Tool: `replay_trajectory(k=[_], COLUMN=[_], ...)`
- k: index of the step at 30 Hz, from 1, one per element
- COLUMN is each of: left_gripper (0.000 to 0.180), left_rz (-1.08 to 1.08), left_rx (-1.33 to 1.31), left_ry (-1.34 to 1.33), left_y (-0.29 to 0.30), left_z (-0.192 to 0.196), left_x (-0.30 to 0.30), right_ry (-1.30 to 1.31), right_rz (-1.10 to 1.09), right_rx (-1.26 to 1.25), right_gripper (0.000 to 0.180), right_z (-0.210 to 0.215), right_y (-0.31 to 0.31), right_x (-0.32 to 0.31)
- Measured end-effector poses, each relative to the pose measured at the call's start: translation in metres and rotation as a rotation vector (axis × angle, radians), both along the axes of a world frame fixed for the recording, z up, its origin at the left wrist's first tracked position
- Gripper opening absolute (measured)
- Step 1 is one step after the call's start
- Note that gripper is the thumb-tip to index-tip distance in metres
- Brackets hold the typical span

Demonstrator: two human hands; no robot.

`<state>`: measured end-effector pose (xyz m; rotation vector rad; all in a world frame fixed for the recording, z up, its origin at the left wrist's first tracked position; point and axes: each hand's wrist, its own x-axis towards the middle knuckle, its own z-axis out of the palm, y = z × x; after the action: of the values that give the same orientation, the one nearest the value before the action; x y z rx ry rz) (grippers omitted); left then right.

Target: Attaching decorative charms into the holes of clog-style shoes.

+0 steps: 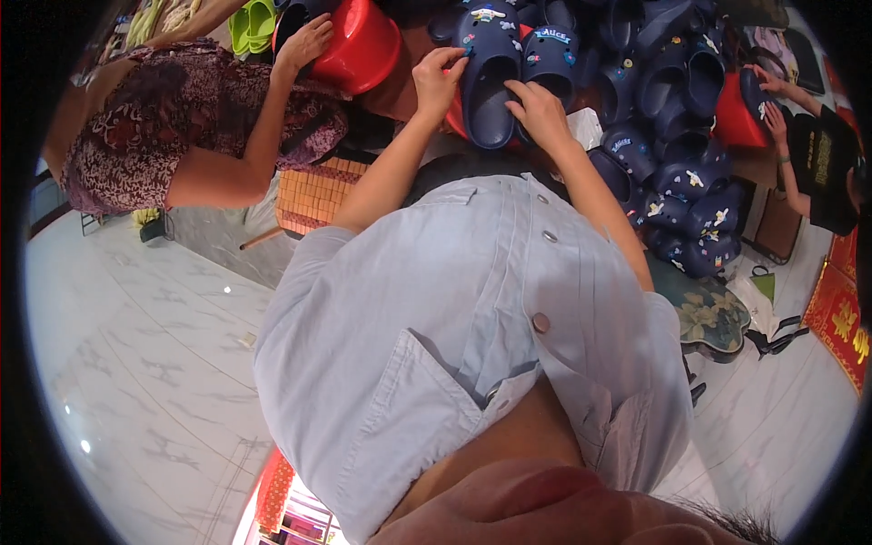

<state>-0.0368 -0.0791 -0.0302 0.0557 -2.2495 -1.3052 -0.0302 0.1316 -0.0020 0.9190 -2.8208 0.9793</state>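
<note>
A navy clog (493,95) with charms on its toe lies in front of me, its heel toward me. At the clog's left side, my left hand (436,84) is closed in a pinch, with a small blue shoe charm (468,52) at its fingertips. My right hand (541,116) grips the clog's right rim near the heel, thumb and fingers bent over the edge. Just right of it is another navy clog (549,64) with a lettered charm, apart from my fingers.
Many navy clogs (686,177) are heaped to the right. At left, a person's hand (313,38) is by a red basin (363,50) and lime-green clogs (252,27). Another person's hands (775,104) hold a dark clog at far right. A patterned stool (708,313) stands on the marble-look floor.
</note>
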Motion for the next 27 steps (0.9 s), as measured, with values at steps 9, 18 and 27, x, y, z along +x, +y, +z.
replay_trajectory(k=[9, 18, 27], left_gripper=[0.016, 0.027, 0.030], left_rz=[-0.085, -0.190, -0.227], left_rx=[-0.067, -0.380, -0.458], left_ry=[0.024, 0.007, -0.007], left_y=[-0.001, -0.009, -0.007], left_z=[0.006, 0.011, 0.019], left_x=[0.003, 0.007, 0.006], right_ry=[0.027, 0.029, 0.013], right_rz=[0.010, 0.015, 0.024], right_rx=[-0.006, 0.026, 0.039], right_gripper=[0.035, 0.035, 0.035], right_z=[-0.001, -0.003, -0.005], right_y=[-0.001, -0.002, -0.001], right_x=[-0.001, -0.003, -0.004])
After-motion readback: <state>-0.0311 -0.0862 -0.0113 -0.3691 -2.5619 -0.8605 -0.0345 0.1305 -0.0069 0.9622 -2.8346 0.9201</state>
